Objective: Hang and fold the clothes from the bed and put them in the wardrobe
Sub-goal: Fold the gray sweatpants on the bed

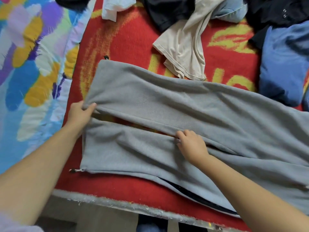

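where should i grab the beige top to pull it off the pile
Pinch the beige top at its free hemmed end, coming from the near side over the grey fleece garment. That end lies loose on the red blanket; its far end disappears among dark clothes.

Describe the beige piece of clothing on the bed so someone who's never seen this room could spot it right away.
Start at the red and yellow blanket covering the bed, then look just beyond the grey fleece garment that both hands are holding. The beige top lies crumpled there, one hemmed end touching the fleece. It is the only pale tan item; its neighbours are black, blue or white.
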The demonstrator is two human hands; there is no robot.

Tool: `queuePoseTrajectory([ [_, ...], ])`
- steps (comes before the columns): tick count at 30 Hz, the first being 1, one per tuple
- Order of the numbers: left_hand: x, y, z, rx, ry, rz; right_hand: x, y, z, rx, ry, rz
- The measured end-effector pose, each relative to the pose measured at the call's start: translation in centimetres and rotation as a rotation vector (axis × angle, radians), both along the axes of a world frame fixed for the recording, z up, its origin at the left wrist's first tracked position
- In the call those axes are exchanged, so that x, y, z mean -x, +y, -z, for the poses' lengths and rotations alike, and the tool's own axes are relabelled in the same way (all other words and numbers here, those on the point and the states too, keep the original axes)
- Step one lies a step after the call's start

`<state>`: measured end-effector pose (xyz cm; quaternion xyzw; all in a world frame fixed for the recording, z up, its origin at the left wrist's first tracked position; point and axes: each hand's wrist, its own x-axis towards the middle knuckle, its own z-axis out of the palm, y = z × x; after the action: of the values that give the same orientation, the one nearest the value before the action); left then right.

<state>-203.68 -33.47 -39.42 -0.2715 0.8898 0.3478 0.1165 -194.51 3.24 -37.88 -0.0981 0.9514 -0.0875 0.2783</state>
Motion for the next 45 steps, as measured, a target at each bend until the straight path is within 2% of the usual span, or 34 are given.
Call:
queuePoseTrajectory([
  [1, -0.2, -1.0, -0.2, -0.100, 0.035, -0.059, 0.0, -0.2, 0.1, -0.028, 0.004, 0.013],
  [3, -0.4, -2.3, -0.1, -0.154, 0.008, -0.114, 0.0, -0.4, 0.3, -0.034, 0.018, 0.003],
  [7, -1.3, -1.9, 0.7, 0.081, -0.061, -0.125, -1.3, -1.1, 0.2, -0.017, -0.020, -0.093],
  [10, -3.4, 0.6, -0.3, 0.131, -0.057, -0.164, -1.7, -0.8, -0.7, 0.025, 0.063, -0.025],
  [12, -6.5, 2.3, -0.9, 0.161, -0.070, -0.152, -2.1, -0.5, -1.6, 0.133, 0.159, 0.003],
  [14, -9.9, 3.5, -1.6, 0.289, -0.098, -0.113, -3.2, -0.8, -2.4, 0.230, 0.182, -0.076],
  [17, -14.6, 3.9, -1.7, 0.400, -0.254, -0.050, -6.4, -2.8, -1.9, 0.150, -0.108, -0.237],
  [18, -15.8, 3.7, -1.6, 0.396, -0.318, -0.032, -7.8, -3.6, -1.6, 0.073, -0.199, -0.265],
  [20, -17.0, 2.9, -1.2, 0.378, -0.386, 0.029, -9.9, -5.0, -1.0, -0.055, -0.249, -0.239],
  [23, -16.3, 0.2, -1.4, 0.215, -0.244, 0.030, -10.3, -6.5, -0.6, -0.156, -0.274, -0.139],
  [26, -15.1, -3.6, -2.6, 0.007, -0.103, 0.034, -10.2, -7.5, -0.8, -0.045, -0.379, -0.272],
  [29, -15.7, -6.9, -3.0, -0.200, -0.222, 0.023, -11.1, -6.6, -1.3, 0.094, -0.416, -0.406],
  [32, -17.3, -7.3, -1.7, -0.044, -0.427, 0.062, -11.5, -4.8, -1.5, 0.188, -0.505, -0.386],
  [35, -16.0, -5.2, -1.5, 0.209, -0.410, 0.007, -10.5, -3.4, -2.0, 0.315, -0.366, -0.128],
  [38, -12.5, -1.0, -2.3, 0.413, -0.154, 0.228, -7.3, -0.6, -2.6, 0.353, -0.121, 0.151],
  [41, -7.0, 4.1, -3.4, 0.411, 0.036, 0.507, -1.9, 3.1, -3.3, 0.257, 0.062, 0.273],
  [45, 1.7, 9.8, -3.5, 0.388, 0.103, 0.766, 6.0, 8.0, -3.8, 0.091, 0.152, 0.300],
])
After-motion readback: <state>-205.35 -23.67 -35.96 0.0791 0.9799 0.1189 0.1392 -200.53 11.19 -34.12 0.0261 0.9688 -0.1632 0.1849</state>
